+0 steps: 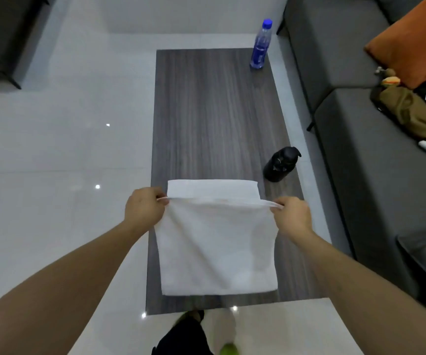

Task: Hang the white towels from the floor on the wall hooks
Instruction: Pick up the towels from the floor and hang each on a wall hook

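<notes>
A white rectangular terry towel [217,242] hangs in front of the person, held up by its top edge over the near end of a long dark wood-grain bench [214,111]. The left hand [144,210] pinches the towel's upper left corner, thumb and curled fingers closed on the hem. The right hand [292,216] pinches the upper right corner in the same way, fingers curled round the cloth. The edge between the two hands is pulled nearly straight, and the cloth falls from it in a flat sheet with soft creases. Beyond that edge a further strip of white cloth shows; it seems to be the far layer of the same towel folded over, though the view does not settle that. The towel's lower edge lies close to the near end of the bench; whether it touches the surface I cannot tell.

On the bench, a black squat bottle with a pump-like top [281,165] stands near the right edge, just beyond the right hand. A clear plastic water bottle with a blue cap and label [261,44] stands at the far right corner. A grey upholstered sofa [347,73] runs along the right, carrying an orange cushion [411,39] and an olive-brown garment [416,114]. The floor [66,149] is pale glossy tile.
</notes>
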The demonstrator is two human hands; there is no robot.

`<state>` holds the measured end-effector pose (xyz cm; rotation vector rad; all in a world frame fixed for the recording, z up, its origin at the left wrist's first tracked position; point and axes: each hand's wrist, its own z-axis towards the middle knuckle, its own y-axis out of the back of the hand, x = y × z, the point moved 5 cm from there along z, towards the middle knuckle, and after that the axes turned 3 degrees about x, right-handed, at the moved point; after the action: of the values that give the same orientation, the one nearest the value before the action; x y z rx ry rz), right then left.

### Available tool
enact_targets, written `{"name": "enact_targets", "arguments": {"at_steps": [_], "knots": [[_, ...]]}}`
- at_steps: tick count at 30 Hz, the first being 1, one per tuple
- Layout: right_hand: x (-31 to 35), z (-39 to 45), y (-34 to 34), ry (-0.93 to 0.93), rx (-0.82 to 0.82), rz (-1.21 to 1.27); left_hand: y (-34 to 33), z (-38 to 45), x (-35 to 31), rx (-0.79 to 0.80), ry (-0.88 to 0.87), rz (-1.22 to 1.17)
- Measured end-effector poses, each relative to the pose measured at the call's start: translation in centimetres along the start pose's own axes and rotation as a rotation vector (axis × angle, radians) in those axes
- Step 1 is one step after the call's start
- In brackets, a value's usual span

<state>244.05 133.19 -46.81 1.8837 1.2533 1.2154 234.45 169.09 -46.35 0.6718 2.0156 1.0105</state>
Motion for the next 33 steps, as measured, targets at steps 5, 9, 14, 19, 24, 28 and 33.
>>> {"name": "enact_targets", "arguments": {"at_steps": [5, 9, 14, 19, 24, 28, 33], "knots": [[1.2, 5.9, -1.4, -0.092, -0.121, 0.048, -1.3, 7.3, -0.5, -0.077, 0.018, -0.04], [-2.7, 5.8, -7.3, -0.249, 0.051, 0.086, -7.8, 6.5, 3.9, 0.155, 0.181, -0.059], [-10.2, 1.5, -15.6, -0.483, 0.33, 0.133, -16.7, 0.4, 10.6, 0.474, 0.407, -0.113], [-14.7, -2.0, -18.9, -0.573, 0.312, 0.346, -21.7, -5.1, 14.2, 0.553, 0.638, -0.344], [-15.8, -3.2, -19.4, -0.596, 0.293, 0.67, -21.9, -7.8, 14.2, 0.404, 0.717, -0.456], [-15.5, -6.0, -17.1, -0.658, 0.352, 0.888, -19.9, -11.0, 12.2, 0.345, 0.864, -0.769], [-14.8, -9.5, -11.2, -0.593, 0.322, 1.08, -14.3, -14.6, 8.4, 0.164, 0.748, -1.1]]}}
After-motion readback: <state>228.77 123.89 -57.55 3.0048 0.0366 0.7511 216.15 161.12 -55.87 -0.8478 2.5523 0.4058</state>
